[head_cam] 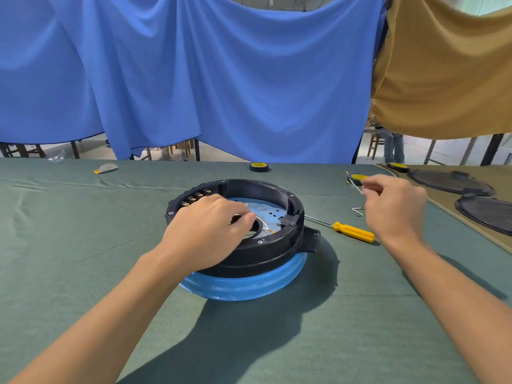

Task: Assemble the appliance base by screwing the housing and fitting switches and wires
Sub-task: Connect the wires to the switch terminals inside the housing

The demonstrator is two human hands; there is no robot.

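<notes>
The round black housing point(277, 245) sits upside down on a blue-wrapped pot body point(249, 286) in the middle of the green table. Inside it I see a bluish plate with holes, white wires point(264, 227) and a row of brass terminals point(194, 199) on the far left wall. My left hand point(205, 231) reaches into the housing and pinches a small dark part near the centre hole. My right hand point(393, 209) hovers to the right of the housing, pinching a thin metal wire piece point(356, 185). A yellow-handled screwdriver point(353, 232) lies on the cloth between housing and right hand.
A bent metal clip point(358, 210) lies by the right hand. Tape rolls point(259, 166) sit at the table's back edge, another point(357, 178) behind the right hand. Black round covers point(448, 181) lie on brown cloth at far right. Blue and tan curtains hang behind.
</notes>
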